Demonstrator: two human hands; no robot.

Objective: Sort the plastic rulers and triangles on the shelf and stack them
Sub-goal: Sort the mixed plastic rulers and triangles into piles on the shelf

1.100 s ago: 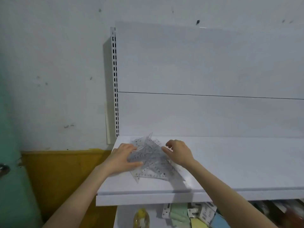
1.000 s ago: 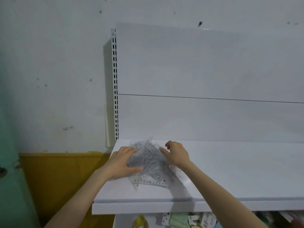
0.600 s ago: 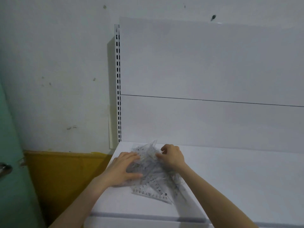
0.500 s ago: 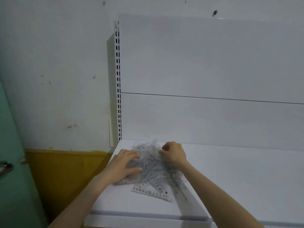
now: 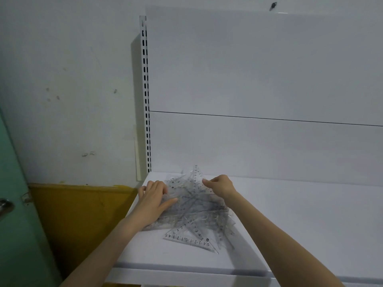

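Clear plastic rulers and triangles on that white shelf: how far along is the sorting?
Nothing looks sorted: the clear plastic rulers and triangles lie in one tangled heap on the white shelf. The left hand rests flat on it while the right hand pinches one raised clear piece. Separating and stacking all remain.

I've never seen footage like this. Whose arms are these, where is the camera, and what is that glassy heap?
No machine here: these are a person's two bare arms, filmed by one wide-angle camera worn on their head, looking forward and down, so the arms enter from the bottom. On the white shelf lies a jumbled pile of clear plastic rulers and triangles with printed numbers. The left hand rests flat on the pile's left side, fingers straight. The right hand pinches the edge of one triangle that tilts up at the back of the pile. Behind stands the white back panel, with a slotted upright and a green door to the left.
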